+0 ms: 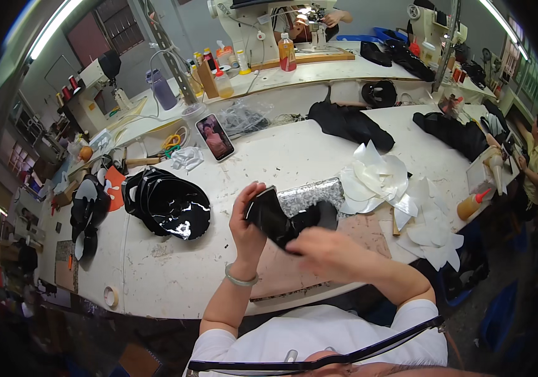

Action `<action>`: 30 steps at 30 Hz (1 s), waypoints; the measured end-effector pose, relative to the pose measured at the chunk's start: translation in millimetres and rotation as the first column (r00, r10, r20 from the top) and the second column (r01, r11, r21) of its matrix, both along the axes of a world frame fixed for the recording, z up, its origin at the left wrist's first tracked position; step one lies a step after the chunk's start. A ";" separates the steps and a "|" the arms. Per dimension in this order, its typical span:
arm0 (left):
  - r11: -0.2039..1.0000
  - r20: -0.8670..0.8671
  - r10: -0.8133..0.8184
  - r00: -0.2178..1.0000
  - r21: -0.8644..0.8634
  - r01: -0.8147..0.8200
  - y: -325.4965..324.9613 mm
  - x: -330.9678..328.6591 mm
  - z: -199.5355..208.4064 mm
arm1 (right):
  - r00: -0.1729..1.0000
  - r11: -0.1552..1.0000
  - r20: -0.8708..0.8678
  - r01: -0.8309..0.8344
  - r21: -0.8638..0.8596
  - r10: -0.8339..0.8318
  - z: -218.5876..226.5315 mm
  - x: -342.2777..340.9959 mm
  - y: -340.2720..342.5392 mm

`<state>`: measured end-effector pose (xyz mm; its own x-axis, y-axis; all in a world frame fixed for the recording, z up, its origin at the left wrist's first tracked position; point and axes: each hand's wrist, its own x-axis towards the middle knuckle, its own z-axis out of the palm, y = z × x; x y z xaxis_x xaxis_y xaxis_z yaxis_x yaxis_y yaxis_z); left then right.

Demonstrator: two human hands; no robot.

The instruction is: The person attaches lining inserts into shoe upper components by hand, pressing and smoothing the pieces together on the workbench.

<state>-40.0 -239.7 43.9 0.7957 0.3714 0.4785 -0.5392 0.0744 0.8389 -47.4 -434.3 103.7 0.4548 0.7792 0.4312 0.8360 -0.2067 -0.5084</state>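
A black glossy shoe upper piece (273, 218), apparently patent leather, is held up over the near middle of the table. My left hand (247, 220) grips its left side, fingers behind and thumb along the edge. At the lower right edge of the piece, my right hand (325, 252) is closed with its fingertips pinched on it; motion blurs this hand a little. Beneath them lie a speckled grey slab (309, 195) and a tan board (369, 235). Several nested black glossy pieces (168, 204) sit to the left.
White petal-shaped sheets (375, 179) pile up at right, near a glue bottle (473, 204). A phone (215, 137) stands propped at the back. Black material (352, 124) lies beyond. A tape roll (111, 296) is by the front-left edge. Other people sit across and far right.
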 end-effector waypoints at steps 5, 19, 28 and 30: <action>0.928 0.272 0.018 0.962 0.353 -0.117 5.6 -15.9 -0.8 | 0.884 0.944 -0.468 0.157 0.289 -0.004 12.7 12.3 -5.1; 0.875 -0.270 -0.280 0.921 0.322 0.361 5.4 -22.2 -17.1 | 0.606 0.833 -0.757 0.269 0.483 0.243 1.7 14.6 -5.1; 0.995 -0.381 -0.052 0.923 0.056 0.079 28.8 -2.8 -25.4 | 0.984 0.921 0.105 0.094 0.378 -0.144 5.6 30.5 -18.8; 0.941 -0.499 -0.337 0.798 -0.168 0.292 31.4 -11.1 -40.6 | 0.978 0.944 0.193 0.016 0.330 -0.084 0.1 31.4 -21.2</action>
<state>-51.1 -208.2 3.2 0.9957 0.0759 -0.0530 0.0332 0.2417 0.9698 -16.0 -455.5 103.8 0.3668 0.5590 0.7436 0.9206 -0.1028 -0.3768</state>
